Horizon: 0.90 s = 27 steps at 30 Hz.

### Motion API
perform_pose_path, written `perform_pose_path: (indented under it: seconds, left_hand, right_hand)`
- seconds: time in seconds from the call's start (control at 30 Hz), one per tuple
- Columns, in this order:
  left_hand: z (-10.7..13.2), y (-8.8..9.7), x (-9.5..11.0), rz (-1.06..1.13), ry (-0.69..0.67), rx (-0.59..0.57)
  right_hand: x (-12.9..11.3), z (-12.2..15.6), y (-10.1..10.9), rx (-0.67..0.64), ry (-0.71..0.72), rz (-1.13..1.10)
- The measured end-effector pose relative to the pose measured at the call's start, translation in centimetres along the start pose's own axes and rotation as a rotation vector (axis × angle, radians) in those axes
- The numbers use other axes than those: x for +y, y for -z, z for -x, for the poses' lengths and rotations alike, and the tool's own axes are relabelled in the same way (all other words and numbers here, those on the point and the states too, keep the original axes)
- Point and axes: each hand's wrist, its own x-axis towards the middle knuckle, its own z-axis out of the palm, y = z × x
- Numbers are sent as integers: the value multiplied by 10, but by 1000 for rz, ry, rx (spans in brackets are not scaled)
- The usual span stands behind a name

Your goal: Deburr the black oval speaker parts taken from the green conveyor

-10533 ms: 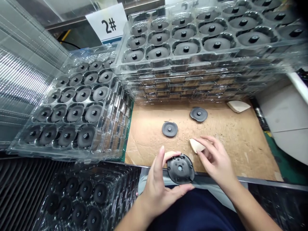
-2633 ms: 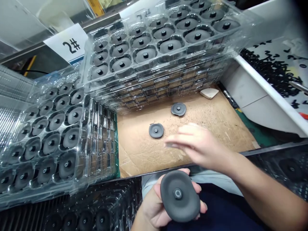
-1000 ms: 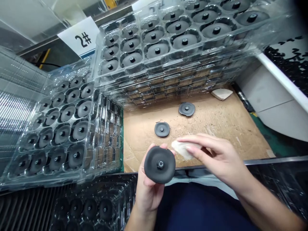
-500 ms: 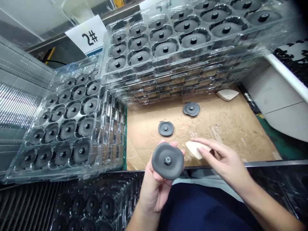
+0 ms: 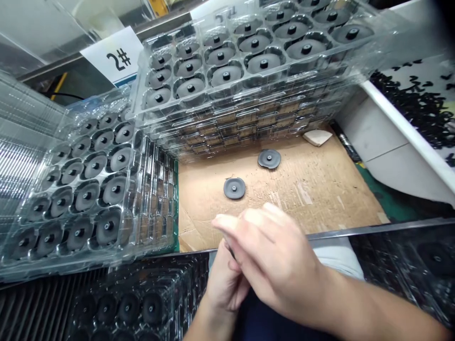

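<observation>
My left hand (image 5: 223, 279) is closed around a dark grey rubbery disc (image 5: 229, 245), of which only a thin edge shows. Across it lies my right hand (image 5: 273, 255), slightly blurred, fingers bent over the disc's face. The white sponge wedge that this hand held half a second ago is hidden behind its fingers. Two similar discs with a small hub in the middle lie on the cardboard beyond: one disc (image 5: 234, 188) nearer, another disc (image 5: 269, 158) farther right.
Stacked clear trays of discs stand at the back (image 5: 227, 94) and left (image 5: 81, 189). Cardboard (image 5: 199, 218) covers the work surface. A second pale wedge (image 5: 317, 137) lies at its far right, near a white bin (image 5: 401, 118). A "2#" sign (image 5: 115, 57) stands behind.
My right hand has moved left, from beside the held disc to over it, covering the disc and the sponge wedge. The view has shifted slightly right.
</observation>
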Motion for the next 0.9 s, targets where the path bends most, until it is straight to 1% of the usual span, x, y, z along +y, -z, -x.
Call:
perform_pose_path:
  seconds: [0.03,0.07,0.13,0.17,0.23,0.3,0.37,0.4,0.43,0.47,0.53,0.57,0.63,0.73,0.8,0.83,0.9]
  left_hand:
    - [1,-1,1,-2,-13,12]
    - [1,-1,3,-3,-29,22]
    - [0,1,6,3,-34,3]
    - [-2,3,7,14,-23,-32]
    - [-5,5,5,49,-4,-102]
    - [-8,6,3,69,0,-131]
    - [-9,5,2,68,-11,-137]
    - [-8,5,3,69,-12,-151]
    - [-7,4,4,74,-5,-174]
    - [-5,3,5,84,4,-203]
    - [-4,3,7,109,19,-257]
    - [-3,4,7,119,18,-269]
    - [-5,5,6,132,4,-271]
    - [-8,8,4,146,15,-260]
    - [-9,8,4,150,32,-266]
    - [-9,8,4,143,39,-264]
    - [-8,5,5,113,52,-241]
  right_hand:
    - [0,2,2,-23,21,-54]
    - [0,6,5,-80,22,-120]
    - [1,14,14,-178,-39,-185]
    - [2,17,19,-192,-89,-156]
    - [7,22,26,-162,-155,-16]
    - [14,21,30,-114,-121,99]
    - [24,16,29,-72,-62,81]
    - [29,15,28,-47,-69,23]
    - [35,14,26,-19,-114,-41]
    - [41,15,24,13,-192,-96]
    - [51,24,18,53,-396,-145]
    - [56,31,14,54,-488,-149]
    - [64,50,5,2,-616,-173]
    - [72,76,-6,-134,-688,-232]
    - [73,82,-6,-180,-703,-239]
    - [72,81,-3,-164,-710,-223]
    - [64,70,7,-61,-691,-174]
